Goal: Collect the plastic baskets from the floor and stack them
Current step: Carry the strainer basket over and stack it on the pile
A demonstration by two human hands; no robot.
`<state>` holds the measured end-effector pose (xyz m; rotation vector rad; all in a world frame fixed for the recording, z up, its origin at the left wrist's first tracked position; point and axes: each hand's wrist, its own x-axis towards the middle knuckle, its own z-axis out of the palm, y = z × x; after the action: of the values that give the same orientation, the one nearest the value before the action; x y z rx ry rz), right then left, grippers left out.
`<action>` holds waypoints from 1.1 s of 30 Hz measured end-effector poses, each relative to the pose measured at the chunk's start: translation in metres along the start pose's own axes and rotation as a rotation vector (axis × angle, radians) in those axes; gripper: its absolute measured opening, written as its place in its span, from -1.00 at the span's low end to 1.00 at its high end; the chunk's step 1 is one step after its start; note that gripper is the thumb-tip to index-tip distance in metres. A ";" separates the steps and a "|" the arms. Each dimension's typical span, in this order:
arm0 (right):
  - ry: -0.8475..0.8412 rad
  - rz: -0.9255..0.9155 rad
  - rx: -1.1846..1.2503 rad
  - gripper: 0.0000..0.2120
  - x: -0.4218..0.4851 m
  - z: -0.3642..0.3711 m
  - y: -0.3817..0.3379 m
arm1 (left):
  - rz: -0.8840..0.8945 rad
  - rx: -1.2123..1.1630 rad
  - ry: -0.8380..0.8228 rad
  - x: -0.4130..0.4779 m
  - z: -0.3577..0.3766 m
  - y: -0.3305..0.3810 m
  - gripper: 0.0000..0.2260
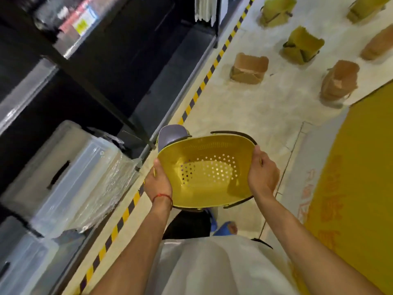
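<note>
— Where is the yellow basket?

— We hold it in the air, just on the open-floor side of the striped line, with its perforated bottom facing us. Our left hand grips the left rim, thumb over the edge, and our right hand clasps the right rim — both hands are closed on it.

— And the others?

— A grey basket shows just past the far rim, close beside the line; we cannot tell whether the two touch. Farther along the line, out on the floor, lie loose yellow baskets and brown baskets, apart from one another.

— Across the line?

— Black shelving, with clear bins in film.
</note>
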<state>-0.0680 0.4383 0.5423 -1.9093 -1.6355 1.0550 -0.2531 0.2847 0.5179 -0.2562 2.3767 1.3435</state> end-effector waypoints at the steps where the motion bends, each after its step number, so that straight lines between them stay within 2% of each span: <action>1: -0.031 -0.023 -0.017 -0.50 0.007 0.008 -0.008 | -0.023 -0.009 0.032 0.007 0.001 0.000 -0.53; 5: -0.133 -0.110 -0.060 -0.49 0.033 0.047 -0.037 | -0.106 -0.059 0.121 0.040 0.006 0.004 -0.50; 11: -0.264 -0.237 -0.167 -0.49 0.068 0.107 -0.085 | -0.233 -0.106 0.230 0.089 0.006 0.012 -0.58; 18: -0.466 -0.415 -0.271 -0.49 0.103 0.174 -0.131 | -0.415 -0.216 0.439 0.108 0.009 0.011 -0.42; 25: -0.709 -0.611 -0.438 -0.48 0.153 0.238 -0.161 | -0.635 -0.273 0.655 0.100 0.057 0.013 -0.47; 30: -0.843 -0.730 -0.546 -0.49 0.183 0.283 -0.181 | -0.821 -0.408 0.779 0.098 0.105 0.012 -0.42; 33: -0.898 -0.857 -0.526 -0.53 0.193 0.307 -0.182 | -0.917 -0.491 0.849 0.100 0.129 0.007 -0.43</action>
<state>-0.4143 0.6146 0.4284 -0.6560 -3.0504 1.1957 -0.3143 0.4019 0.4214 -2.0879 1.8639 1.4070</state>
